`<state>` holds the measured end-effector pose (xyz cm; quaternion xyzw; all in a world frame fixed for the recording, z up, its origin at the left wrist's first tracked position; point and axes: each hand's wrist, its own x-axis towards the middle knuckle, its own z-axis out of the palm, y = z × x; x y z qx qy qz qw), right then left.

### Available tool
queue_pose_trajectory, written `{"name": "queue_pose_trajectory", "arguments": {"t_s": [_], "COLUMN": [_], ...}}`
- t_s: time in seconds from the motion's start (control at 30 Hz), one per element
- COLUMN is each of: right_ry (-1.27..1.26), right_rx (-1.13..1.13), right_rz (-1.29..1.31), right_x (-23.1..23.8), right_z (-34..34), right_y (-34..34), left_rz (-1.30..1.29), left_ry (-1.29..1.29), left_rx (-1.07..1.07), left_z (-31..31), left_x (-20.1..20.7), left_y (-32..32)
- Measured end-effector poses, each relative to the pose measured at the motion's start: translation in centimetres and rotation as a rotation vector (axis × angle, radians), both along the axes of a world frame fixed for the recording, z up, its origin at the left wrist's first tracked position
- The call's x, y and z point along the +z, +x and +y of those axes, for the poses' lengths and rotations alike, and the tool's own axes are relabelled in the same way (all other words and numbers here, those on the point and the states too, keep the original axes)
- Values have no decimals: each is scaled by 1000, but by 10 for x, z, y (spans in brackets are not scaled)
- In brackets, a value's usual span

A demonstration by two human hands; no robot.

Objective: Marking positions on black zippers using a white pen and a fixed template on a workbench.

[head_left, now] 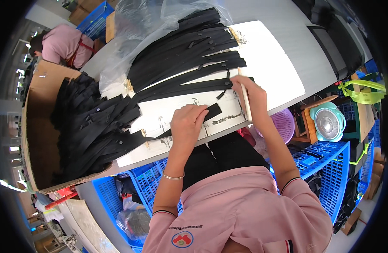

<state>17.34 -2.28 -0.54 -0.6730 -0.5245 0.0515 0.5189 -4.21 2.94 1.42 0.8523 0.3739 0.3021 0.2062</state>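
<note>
My left hand (187, 123) is closed on a black fabric strap (214, 111) close to its end, low over a white board (282, 69). The rest of that strap runs left toward the cardboard box. My right hand (254, 96) grips a slim off-white stick (246, 103), shaped like a pen or marking pencil. Its fingertips touch the end of another black strap (194, 87), or lie just beside it; I cannot tell which. Beyond both hands, a wide row of black straps (177, 55) lies side by side on the board, some with small dark round pieces.
At left stands an open cardboard box (40, 114), black straps heaped over its edge. Clear plastic sheeting (135, 33) covers the far straps. Blue crates (324, 158) and a teal fan (327, 122) stand below the table's right side. Another person (65, 44) sits far left.
</note>
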Motion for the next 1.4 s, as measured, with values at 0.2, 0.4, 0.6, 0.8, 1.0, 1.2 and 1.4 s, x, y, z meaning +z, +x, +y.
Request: {"name": "queue_pose_trajectory", "arguments": {"t_s": [0.2, 0.4, 0.6, 0.8, 1.0, 1.2, 1.4], "right_ry": [-5, -61, -106, -91, -94, -122, -83], "right_rx": [157, 90, 62, 30, 37, -18, 290], "right_rz": [-336, -661, -693, -615, -584, -643, -23], "right_x": [-2, -25, -27, -27, -25, 5, 35], "right_z": [-59, -77, -83, -84, -84, -72, -27], "right_y": [-24, 5, 43, 35, 36, 10, -72], "left_rz": [-97, -93, 70, 183, 228, 237, 210], "left_ry": [20, 170, 103, 89, 51, 94, 108], "left_rx": [-17, 74, 128, 280, 411, 421, 427], "left_z": [-8, -19, -33, -49, -56, -58, -57], "left_x": [-8, -17, -25, -26, -30, -33, -37], "left_y": [33, 9, -30, -74, -111, -111, -111]}}
